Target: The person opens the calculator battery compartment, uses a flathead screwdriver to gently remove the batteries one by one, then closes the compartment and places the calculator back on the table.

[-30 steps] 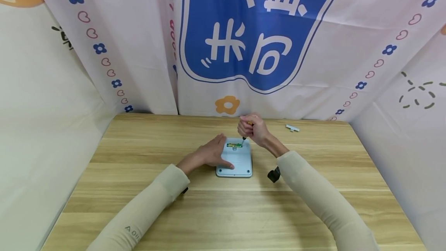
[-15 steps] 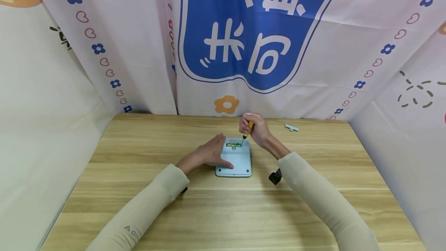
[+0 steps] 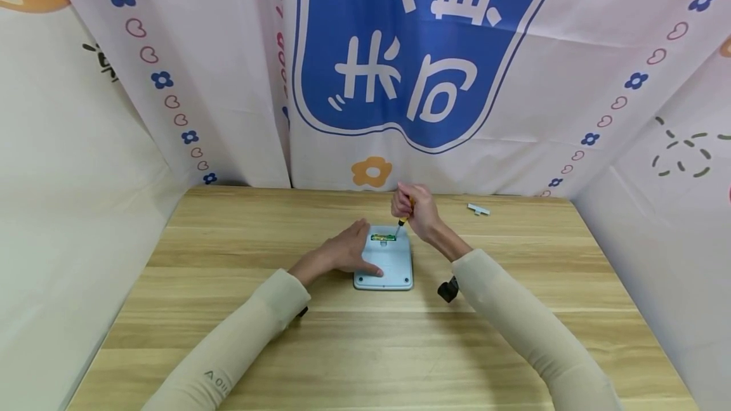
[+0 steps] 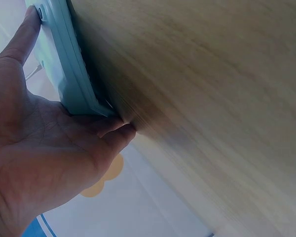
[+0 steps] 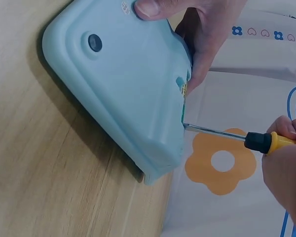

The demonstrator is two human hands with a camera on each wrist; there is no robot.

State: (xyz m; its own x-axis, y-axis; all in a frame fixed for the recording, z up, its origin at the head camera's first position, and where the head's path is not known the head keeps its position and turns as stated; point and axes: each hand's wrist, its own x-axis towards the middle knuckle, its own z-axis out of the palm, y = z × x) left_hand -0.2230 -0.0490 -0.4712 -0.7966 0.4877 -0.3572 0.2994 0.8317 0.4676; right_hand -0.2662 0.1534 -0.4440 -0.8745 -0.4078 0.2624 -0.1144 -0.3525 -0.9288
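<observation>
A light blue calculator-like device (image 3: 394, 265) lies back side up on the table. Its battery slot is uncovered, with a green and gold battery (image 3: 383, 238) inside. My left hand (image 3: 345, 249) holds the device at its left side, thumb on the back and fingers along the edge. A yellow screwdriver with a black collar (image 5: 259, 142) is gripped in my right hand (image 3: 419, 211). Its metal shaft (image 5: 209, 131) slants down, the tip at the right end of the battery slot. Most of the handle is hidden in the fist.
A small light blue cover piece (image 3: 478, 209) with a tab lies at the back right of the wooden table (image 3: 365, 354). Behind the table's far edge hangs a printed cloth (image 3: 320, 163). A black wrist mount (image 3: 448, 290) shows under the right forearm.
My right hand turns slightly about the screwdriver, so more, then less, of the yellow handle shows. Its tip stays at the slot. The left hand and the device keep their place.
</observation>
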